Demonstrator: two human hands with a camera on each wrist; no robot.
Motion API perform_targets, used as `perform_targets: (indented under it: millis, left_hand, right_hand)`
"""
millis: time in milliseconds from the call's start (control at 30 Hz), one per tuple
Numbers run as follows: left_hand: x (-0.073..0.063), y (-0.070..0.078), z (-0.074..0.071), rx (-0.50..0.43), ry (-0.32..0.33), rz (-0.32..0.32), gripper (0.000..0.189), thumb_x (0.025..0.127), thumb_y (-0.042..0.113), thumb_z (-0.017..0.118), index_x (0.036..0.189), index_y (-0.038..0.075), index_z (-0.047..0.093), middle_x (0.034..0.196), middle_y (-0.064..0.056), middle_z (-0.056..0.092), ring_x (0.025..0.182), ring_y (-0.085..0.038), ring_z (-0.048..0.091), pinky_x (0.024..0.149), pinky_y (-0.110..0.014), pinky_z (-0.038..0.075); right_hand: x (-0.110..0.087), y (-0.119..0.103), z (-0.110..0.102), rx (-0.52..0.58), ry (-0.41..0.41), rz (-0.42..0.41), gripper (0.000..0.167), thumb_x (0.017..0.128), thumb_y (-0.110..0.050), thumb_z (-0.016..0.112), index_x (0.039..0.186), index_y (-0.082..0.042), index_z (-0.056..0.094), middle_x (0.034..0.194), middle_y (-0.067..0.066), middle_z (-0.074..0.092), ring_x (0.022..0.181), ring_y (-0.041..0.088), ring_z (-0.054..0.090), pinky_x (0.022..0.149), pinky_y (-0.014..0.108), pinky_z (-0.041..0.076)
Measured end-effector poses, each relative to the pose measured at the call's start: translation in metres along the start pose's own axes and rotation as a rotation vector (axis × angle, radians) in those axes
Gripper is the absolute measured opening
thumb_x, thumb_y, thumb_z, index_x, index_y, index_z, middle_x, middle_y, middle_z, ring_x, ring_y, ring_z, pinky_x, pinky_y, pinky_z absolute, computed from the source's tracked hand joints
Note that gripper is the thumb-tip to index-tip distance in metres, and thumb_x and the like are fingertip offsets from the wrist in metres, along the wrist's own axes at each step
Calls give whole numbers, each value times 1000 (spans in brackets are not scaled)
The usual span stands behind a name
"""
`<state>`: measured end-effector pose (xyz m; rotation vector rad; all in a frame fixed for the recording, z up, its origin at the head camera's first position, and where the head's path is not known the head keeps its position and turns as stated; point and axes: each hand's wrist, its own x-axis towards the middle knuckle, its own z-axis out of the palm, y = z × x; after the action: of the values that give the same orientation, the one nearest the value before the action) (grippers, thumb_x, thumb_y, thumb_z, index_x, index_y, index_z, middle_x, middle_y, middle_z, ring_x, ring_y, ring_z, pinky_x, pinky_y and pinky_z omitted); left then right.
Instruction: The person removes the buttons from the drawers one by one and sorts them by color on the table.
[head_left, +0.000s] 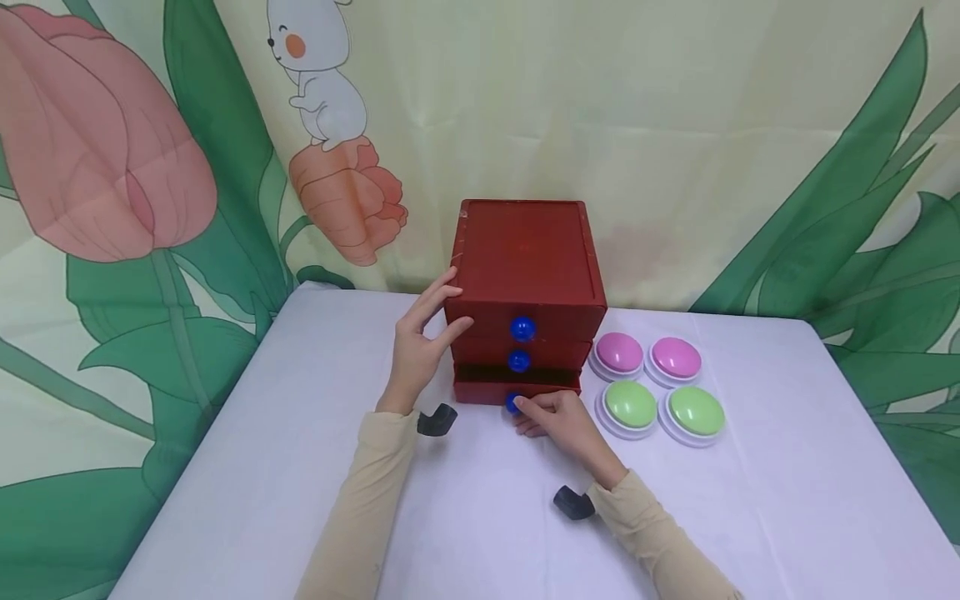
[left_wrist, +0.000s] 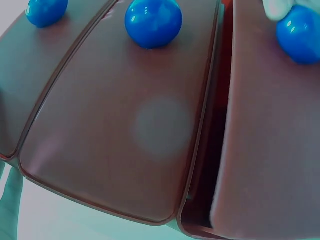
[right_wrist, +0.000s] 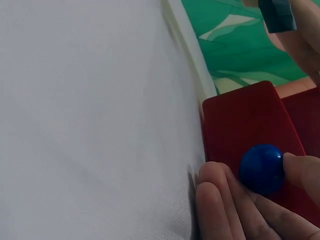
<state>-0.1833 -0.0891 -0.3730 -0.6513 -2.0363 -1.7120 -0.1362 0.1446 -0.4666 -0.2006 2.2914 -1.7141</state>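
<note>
A dark red box of three stacked drawers [head_left: 525,250] stands at the back middle of the table, each drawer with a round blue knob. The bottom drawer [head_left: 480,392] is pulled partway out, and a dark gap shows behind its front. My right hand [head_left: 558,421] pinches the bottom drawer's blue knob [right_wrist: 261,170] between thumb and fingers. Against the box's left side rests my left hand [head_left: 420,346], its fingers spread and fairly straight. The left wrist view shows the middle knob [left_wrist: 153,22] and the drawer fronts close up.
Right of the box sit two pink dome buttons [head_left: 619,352] and two green dome buttons [head_left: 631,404] on white bases, near my right hand. A white cloth covers the table [head_left: 262,467]. Behind it hangs a printed curtain [head_left: 637,150]. Black camera mounts [head_left: 574,502] stick out at both wrists.
</note>
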Motion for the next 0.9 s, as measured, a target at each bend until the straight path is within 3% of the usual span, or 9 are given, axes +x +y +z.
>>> perform_targets:
  millis: [400,600,900]
  left_hand:
    - [-1,0,1,2,9,20,37,90,1,70,126,3,63,151,-3,49,141,-16,43,113,-38,40]
    - [-1,1,3,-7,13,21,37,89,0,70,126,2,63,151,-3,49,141,-13,43,113,-35,40]
    - [-1,-1,4,-5,27,11,39,89,-1,70,127,4,63,151,0,49,140,-13,44,113,-35,40]
  right_hand:
    - [16,1,1,70,53,26,38,98,-26,63,103,10,72,90,21,75,77,26,75,71,33,62]
    - [15,-3,0,84,62,11,38,99,-24,62,106,13,70,92,26,73,81,33,75,73,37,62]
    - [21,1,1,91,78,36,38,98,-25,63,108,11,70,92,22,74,79,27,75,72,34,62]
